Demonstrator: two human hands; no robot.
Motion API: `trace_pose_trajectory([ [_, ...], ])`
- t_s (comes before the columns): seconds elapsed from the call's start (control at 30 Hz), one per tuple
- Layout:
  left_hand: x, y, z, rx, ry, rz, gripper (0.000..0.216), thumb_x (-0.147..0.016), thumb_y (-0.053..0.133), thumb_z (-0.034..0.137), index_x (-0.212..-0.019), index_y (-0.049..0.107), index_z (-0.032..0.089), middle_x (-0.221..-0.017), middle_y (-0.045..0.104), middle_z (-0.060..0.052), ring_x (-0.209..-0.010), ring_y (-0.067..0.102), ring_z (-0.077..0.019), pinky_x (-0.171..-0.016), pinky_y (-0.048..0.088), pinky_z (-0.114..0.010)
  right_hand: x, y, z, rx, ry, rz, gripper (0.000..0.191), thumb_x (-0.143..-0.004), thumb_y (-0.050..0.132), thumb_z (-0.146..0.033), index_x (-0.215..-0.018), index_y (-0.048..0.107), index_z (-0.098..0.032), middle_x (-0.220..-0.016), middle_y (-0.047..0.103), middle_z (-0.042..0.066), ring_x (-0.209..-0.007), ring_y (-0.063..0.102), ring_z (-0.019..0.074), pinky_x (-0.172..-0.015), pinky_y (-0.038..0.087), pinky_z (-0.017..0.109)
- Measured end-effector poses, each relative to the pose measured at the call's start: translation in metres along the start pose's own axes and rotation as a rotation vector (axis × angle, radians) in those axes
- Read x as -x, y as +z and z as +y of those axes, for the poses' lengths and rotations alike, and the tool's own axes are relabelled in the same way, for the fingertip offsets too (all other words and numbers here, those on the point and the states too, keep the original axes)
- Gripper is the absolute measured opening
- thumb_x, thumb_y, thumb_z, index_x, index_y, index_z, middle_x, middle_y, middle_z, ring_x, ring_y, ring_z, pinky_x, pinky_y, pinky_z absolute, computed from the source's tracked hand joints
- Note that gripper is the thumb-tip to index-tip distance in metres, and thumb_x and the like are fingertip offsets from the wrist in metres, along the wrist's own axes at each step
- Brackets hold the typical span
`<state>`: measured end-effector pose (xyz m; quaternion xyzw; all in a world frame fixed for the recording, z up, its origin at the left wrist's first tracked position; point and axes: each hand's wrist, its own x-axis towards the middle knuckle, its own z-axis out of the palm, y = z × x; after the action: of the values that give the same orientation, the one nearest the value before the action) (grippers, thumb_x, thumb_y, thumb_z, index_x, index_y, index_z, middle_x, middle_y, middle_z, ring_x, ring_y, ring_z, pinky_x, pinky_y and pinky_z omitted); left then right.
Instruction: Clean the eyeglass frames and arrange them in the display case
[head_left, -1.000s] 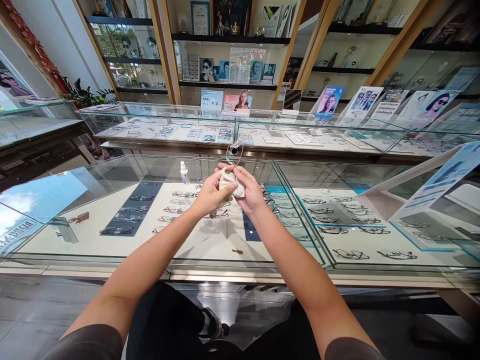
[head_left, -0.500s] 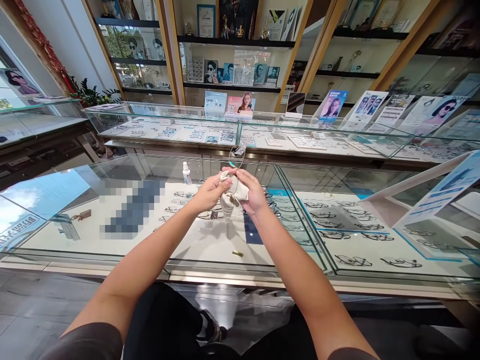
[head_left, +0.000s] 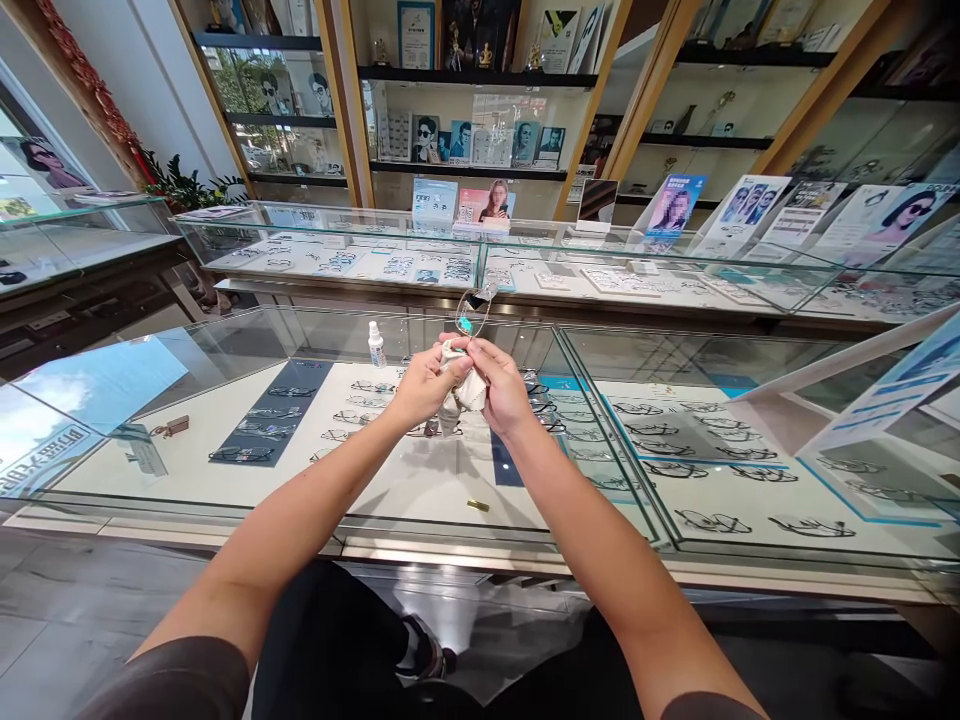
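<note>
My left hand (head_left: pixel 421 384) is closed on a cream cloth (head_left: pixel 469 392), its thumb pressing across the top. Against it, my right hand (head_left: pixel 505 388) pinches a pair of thin-rimmed eyeglasses (head_left: pixel 474 314) together with the cloth's edge. One lens sticks up beyond my fingertips and catches a blue-green reflection. Cloth and fingers hide the rest of the frame. The cloth hangs bunched between both palms, above the glass counter (head_left: pixel 405 510).
A white spray bottle (head_left: pixel 376 346) stands on the counter, left of my hands. A small gold-coloured piece (head_left: pixel 478 506) lies nearer me. Spectacles fill the case below, some on a dark blue mat (head_left: pixel 289 410). A leaning sign (head_left: pixel 885 390) stands at right; another display case (head_left: pixel 345 262) is beyond.
The lens above my fingers has turned slightly and shows a stronger blue-green reflection. My right fingers have drawn in to a pinch, and the cloth is bunched differently.
</note>
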<state>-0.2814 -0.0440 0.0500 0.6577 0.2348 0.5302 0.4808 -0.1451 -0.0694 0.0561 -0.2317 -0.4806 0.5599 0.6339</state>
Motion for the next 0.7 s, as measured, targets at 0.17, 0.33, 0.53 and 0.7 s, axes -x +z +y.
trace_pose_trajectory([
  [0.17, -0.001, 0.002, -0.001, 0.024, -0.005, 0.048, 0.070, -0.084, 0.075, 0.085, -0.084, 0.072, 0.015, -0.067, 0.060, 0.001, -0.063, 0.049, -0.0110, -0.061, 0.043, -0.025, 0.000, -0.001, -0.003, 0.055, -0.015, -0.035, 0.033, -0.079, 0.093, -0.056, -0.090, 0.085, -0.026, -0.123, 0.085, 0.007, -0.129, 0.073, 0.0314, -0.115, 0.057, 0.045],
  [0.33, -0.005, -0.003, -0.008, 0.079, -0.058, 0.031, 0.071, -0.086, 0.073, 0.085, -0.089, 0.074, 0.014, -0.070, 0.066, -0.001, -0.065, 0.056, -0.0133, -0.064, 0.049, -0.026, -0.008, -0.016, -0.011, 0.025, -0.030, 0.053, 0.032, -0.076, 0.095, -0.053, -0.089, 0.085, -0.026, -0.125, 0.085, 0.007, -0.125, 0.074, 0.0297, -0.113, 0.058, 0.044],
  [0.53, -0.018, -0.019, -0.015, 0.104, -0.001, 0.298, 0.068, -0.088, 0.071, 0.084, -0.099, 0.072, 0.017, -0.082, 0.071, -0.003, -0.073, 0.065, -0.0160, -0.069, 0.054, -0.027, -0.014, -0.033, -0.022, 0.053, -0.123, 0.079, 0.022, -0.084, 0.087, -0.048, -0.087, 0.080, -0.027, -0.136, 0.081, 0.005, -0.139, 0.067, 0.0269, -0.116, 0.055, 0.040],
  [0.7, -0.018, -0.026, -0.007, -0.004, 0.202, 0.403, 0.060, -0.094, 0.074, 0.073, -0.129, 0.069, 0.024, -0.104, 0.071, -0.004, -0.083, 0.064, -0.0144, -0.076, 0.053, -0.025, -0.014, -0.035, -0.019, 0.053, -0.096, 0.018, 0.024, -0.086, 0.084, -0.051, -0.084, 0.077, -0.028, -0.112, 0.084, 0.004, -0.122, 0.074, 0.0246, -0.115, 0.054, 0.040],
])
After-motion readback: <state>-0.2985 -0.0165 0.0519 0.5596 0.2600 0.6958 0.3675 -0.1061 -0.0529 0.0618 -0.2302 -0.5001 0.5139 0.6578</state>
